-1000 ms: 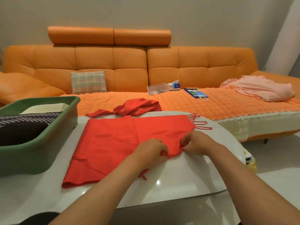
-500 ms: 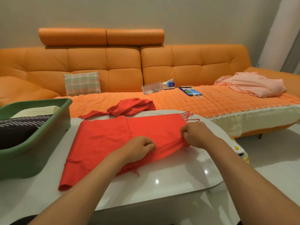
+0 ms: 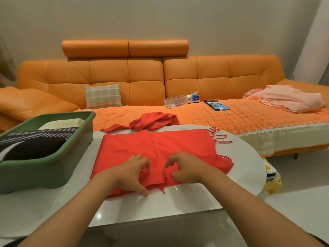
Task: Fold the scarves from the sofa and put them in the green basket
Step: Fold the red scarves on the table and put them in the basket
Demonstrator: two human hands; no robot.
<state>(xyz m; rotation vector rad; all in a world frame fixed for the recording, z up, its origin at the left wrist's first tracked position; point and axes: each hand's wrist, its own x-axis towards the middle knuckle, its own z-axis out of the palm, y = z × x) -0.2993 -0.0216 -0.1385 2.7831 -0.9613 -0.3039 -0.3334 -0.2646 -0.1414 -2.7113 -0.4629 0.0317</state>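
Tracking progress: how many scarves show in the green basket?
3 visible in the green basket: a cream scarf at the far end, a dark white-striped scarf in the middle, a black scarf nearest. Others may lie hidden beneath.

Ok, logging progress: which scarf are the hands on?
The red scarf on the table: left hand and right hand are on its near edge; the cream one, striped one and black one lie in the green basket.

Green basket (image 3: 53,168) cut off at left edge; its wall hides most of the folded scarves (image 3: 35,148) inside. Left hand (image 3: 130,172) and right hand (image 3: 188,168) cover near hem of red scarf (image 3: 178,141), curled fingers (image 3: 142,162) hiding any grip. Tissue box (image 3: 193,98) print too small to read.
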